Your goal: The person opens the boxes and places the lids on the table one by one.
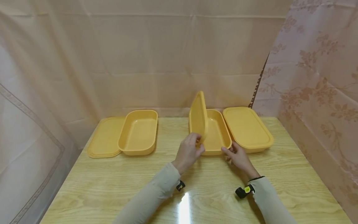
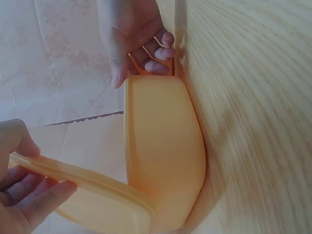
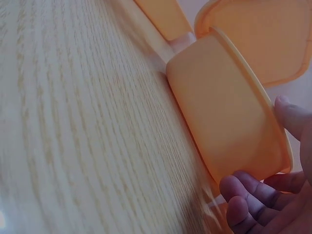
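Observation:
My left hand (image 1: 188, 153) pinches the near edge of a yellow lid (image 1: 198, 116), thumb on one face and fingers on the other. That lid stands tilted up over the left side of an uncovered yellow food container (image 1: 216, 130). At the container's near right corner, my right hand (image 1: 239, 158) holds on, its thumb at the rim and its fingers curled against the outer wall. In the left wrist view the lid (image 2: 97, 183) slants above the container (image 2: 163, 141). The right wrist view has the container's wall (image 3: 222, 105) beside the right fingers.
Right of the hands stands a lidded yellow container (image 1: 247, 127), close to the uncovered one. On the left, another uncovered container (image 1: 141, 130) overlaps a lid (image 1: 104, 137) lying flat. The wooden table (image 1: 212, 199) ends at a hanging cloth (image 1: 173, 62) behind.

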`<act>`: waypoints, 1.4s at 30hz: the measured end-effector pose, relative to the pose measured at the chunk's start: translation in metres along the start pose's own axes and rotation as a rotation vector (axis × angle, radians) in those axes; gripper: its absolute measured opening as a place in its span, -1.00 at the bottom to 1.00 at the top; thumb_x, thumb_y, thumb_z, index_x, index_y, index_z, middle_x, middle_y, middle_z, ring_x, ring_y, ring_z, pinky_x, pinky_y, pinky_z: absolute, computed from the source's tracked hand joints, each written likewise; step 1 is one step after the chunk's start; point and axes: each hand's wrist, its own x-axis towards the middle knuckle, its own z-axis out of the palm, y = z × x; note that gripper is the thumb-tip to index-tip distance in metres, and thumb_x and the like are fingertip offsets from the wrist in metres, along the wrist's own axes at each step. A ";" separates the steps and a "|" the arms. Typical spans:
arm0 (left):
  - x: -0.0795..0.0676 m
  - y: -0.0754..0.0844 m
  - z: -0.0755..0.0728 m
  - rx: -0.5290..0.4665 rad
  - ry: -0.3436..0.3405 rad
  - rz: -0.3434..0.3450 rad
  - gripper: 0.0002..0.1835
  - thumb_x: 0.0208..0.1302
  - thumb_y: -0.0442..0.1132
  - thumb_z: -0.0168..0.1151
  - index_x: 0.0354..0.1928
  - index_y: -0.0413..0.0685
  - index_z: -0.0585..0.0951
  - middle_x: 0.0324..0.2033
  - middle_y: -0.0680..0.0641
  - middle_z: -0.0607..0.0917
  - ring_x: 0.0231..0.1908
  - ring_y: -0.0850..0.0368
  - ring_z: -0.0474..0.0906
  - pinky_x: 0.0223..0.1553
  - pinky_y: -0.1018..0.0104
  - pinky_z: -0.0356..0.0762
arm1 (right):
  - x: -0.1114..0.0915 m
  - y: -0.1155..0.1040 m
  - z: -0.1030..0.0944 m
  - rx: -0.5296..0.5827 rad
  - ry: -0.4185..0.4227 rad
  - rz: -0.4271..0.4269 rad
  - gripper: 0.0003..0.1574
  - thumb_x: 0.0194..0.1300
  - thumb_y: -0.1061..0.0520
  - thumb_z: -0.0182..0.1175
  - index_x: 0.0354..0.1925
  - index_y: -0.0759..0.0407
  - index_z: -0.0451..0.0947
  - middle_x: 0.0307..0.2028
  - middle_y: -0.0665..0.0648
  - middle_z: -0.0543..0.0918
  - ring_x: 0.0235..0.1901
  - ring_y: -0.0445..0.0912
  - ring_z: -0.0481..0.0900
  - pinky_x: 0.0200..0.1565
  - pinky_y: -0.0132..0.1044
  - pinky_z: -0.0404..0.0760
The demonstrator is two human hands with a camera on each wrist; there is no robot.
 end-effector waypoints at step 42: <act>-0.017 -0.019 0.004 -0.336 0.080 -0.178 -0.78 0.07 -0.51 0.25 -0.22 -0.32 0.48 -0.32 -0.22 0.60 -0.29 -0.02 0.64 -0.34 0.56 0.65 | -0.001 -0.001 0.003 -0.005 0.036 0.042 -0.45 0.47 -0.15 0.03 0.05 0.31 0.34 -0.44 0.09 0.44 -0.52 -0.19 0.46 -0.53 -0.36 0.51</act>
